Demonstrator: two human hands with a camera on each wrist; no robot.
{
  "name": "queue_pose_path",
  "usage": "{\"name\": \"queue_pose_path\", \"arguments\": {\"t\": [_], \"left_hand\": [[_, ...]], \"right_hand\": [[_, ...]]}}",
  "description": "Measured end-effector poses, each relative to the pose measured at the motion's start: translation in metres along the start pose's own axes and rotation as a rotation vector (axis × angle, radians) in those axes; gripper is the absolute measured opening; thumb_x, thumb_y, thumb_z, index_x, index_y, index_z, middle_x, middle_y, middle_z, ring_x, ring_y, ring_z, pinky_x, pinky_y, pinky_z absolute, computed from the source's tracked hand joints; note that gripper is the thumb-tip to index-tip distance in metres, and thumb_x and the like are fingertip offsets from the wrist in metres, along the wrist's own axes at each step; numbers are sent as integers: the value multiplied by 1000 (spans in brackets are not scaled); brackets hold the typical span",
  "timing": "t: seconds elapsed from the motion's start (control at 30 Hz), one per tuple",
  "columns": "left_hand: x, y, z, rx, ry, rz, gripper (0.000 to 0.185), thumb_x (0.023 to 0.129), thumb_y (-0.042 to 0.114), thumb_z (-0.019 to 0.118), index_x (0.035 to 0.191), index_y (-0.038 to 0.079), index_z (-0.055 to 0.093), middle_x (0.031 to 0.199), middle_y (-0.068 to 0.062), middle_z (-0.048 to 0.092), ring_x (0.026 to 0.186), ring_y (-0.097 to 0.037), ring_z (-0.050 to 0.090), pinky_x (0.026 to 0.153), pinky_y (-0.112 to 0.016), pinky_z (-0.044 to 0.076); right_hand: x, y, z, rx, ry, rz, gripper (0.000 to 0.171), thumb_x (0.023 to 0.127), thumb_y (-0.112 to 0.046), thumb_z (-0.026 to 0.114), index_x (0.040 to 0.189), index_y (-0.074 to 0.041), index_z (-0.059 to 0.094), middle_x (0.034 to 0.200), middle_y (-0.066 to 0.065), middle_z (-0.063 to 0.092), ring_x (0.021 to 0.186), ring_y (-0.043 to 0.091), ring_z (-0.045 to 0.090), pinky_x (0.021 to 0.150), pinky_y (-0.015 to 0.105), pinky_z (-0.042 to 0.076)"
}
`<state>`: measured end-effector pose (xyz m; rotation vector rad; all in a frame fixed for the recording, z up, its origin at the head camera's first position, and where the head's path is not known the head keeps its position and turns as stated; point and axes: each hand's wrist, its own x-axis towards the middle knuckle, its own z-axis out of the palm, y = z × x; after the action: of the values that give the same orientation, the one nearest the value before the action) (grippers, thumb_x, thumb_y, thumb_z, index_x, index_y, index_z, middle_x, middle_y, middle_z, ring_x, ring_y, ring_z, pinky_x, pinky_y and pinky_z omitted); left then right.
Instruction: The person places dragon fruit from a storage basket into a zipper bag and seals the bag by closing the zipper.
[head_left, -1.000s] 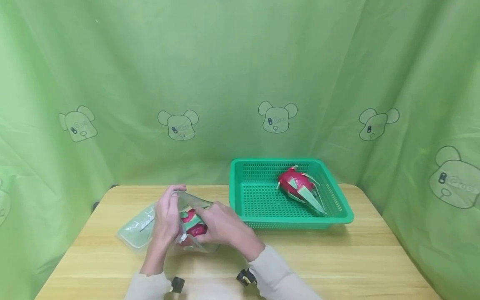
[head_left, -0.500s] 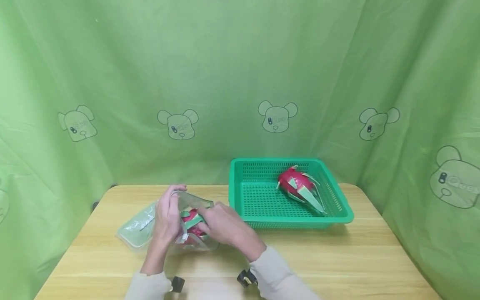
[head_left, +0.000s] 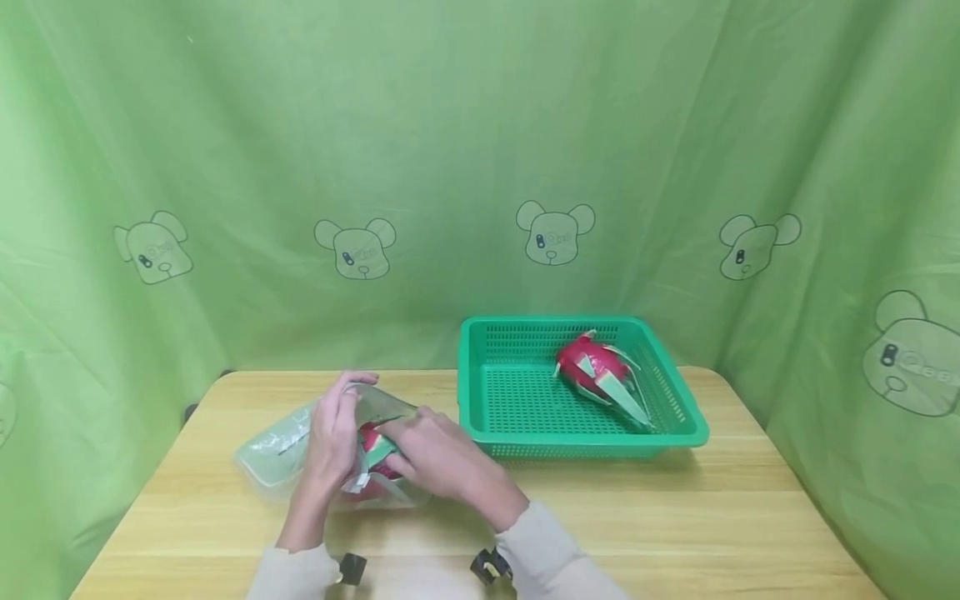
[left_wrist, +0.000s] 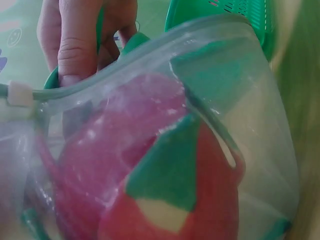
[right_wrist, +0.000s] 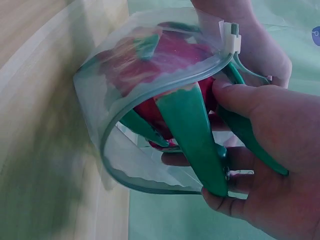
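In the head view my left hand [head_left: 333, 437] holds the mouth of a clear zip bag [head_left: 386, 496] with a white slider. A pink dragon fruit [right_wrist: 147, 62] with long green scales sits mostly inside the bag. My right hand [right_wrist: 277, 155] reaches into the bag's mouth, thumb and fingers curled round the fruit's scaly end; some fingertips are hidden behind the scales. The left wrist view shows the fruit's pink skin [left_wrist: 115, 150] through the plastic. Behind the bag's rim in the right wrist view, part of my left hand [right_wrist: 250, 42] appears.
A green plastic basket [head_left: 510, 437] stands at the back right, with another wrapped dragon fruit [head_left: 592, 367] in it. Flat translucent plastic [head_left: 273, 454] lies left of my hands; whether it belongs to the same bag I cannot tell. All stand on a wooden table [head_left: 675, 517] before green curtains.
My right hand has shifted slightly left, and less of the dragon fruit shows in the head view. My left hand keeps nearly the same place on the bag. The basket has not moved.
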<state>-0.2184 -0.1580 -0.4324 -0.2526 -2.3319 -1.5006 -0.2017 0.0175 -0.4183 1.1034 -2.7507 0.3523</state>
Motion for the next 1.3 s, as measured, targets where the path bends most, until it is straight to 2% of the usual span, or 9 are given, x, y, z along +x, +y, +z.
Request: {"name": "queue_pose_path", "arguments": {"t": [0.13, 0.27, 0.4, 0.47, 0.5, 0.67, 0.8, 1.0, 1.3], "left_hand": [[0, -1, 0, -6, -28, -2, 37, 107, 21, 33, 119, 16, 68, 109, -8, 72, 87, -35, 60, 75, -41, 45], [0, -1, 0, -12, -39, 0, 37, 107, 22, 34, 120, 17, 68, 109, -7, 72, 85, -36, 59, 73, -40, 46], [-1, -1, -2, -29, -52, -14, 36, 107, 21, 34, 120, 20, 67, 105, -7, 72, 76, -33, 60, 64, -38, 49], [-1, -1, -3, -45, -54, -18, 36, 106, 20, 34, 121, 19, 67, 105, -7, 72, 76, -33, 61, 62, -38, 50], [-1, 0, -3, -53, -53, -18, 36, 106, 20, 34, 121, 19, 67, 106, -7, 72, 79, -33, 62, 64, -40, 51], [-1, 1, -5, -83, -56, 0, 37, 106, 19, 34, 121, 14, 67, 110, -9, 72, 88, -35, 63, 74, -45, 51], [0, 3, -7, -133, -70, -13, 39, 107, 20, 31, 122, 10, 66, 113, -12, 71, 97, -33, 64, 84, -50, 50], [3, 3, -8, -182, -66, 3, 39, 107, 19, 31, 119, 8, 67, 119, -12, 70, 109, -31, 62, 96, -57, 45], [2, 3, -7, -172, -58, 12, 39, 106, 18, 31, 117, 8, 67, 118, -10, 71, 110, -31, 62, 98, -62, 43]], "right_hand": [[2, 0, 2, 12, -6, -31, 33, 103, -31, 62, 133, -18, 63, 109, -6, 72, 80, 8, 57, 90, 30, 52], [4, 1, 3, 19, -8, -37, 34, 103, -30, 62, 134, -17, 65, 123, -1, 71, 103, 14, 64, 108, 38, 47], [7, 1, 4, 52, -6, -15, 36, 101, -32, 65, 135, -18, 67, 134, 5, 63, 118, 19, 59, 104, 36, 50], [8, 1, 4, 73, -1, 9, 37, 100, -34, 67, 134, -19, 68, 135, 6, 61, 119, 18, 57, 99, 32, 53], [9, 1, 5, 83, 3, 21, 38, 99, -35, 68, 134, -21, 69, 134, 5, 61, 117, 17, 56, 93, 29, 54], [11, 0, 5, 120, 44, 40, 36, 97, -33, 72, 130, -20, 72, 130, 2, 63, 118, 16, 57, 97, 30, 53], [11, 1, 4, 189, 98, 50, 32, 97, -21, 71, 129, -15, 70, 129, 2, 63, 116, 15, 59, 99, 27, 52], [11, 3, 4, 239, 210, 68, 28, 96, -7, 69, 123, -12, 71, 119, -1, 65, 105, 10, 63, 91, 17, 53], [3, 6, 6, 309, 238, 101, 30, 96, -3, 68, 124, -12, 70, 116, 0, 68, 102, 12, 66, 86, 16, 54]]}}
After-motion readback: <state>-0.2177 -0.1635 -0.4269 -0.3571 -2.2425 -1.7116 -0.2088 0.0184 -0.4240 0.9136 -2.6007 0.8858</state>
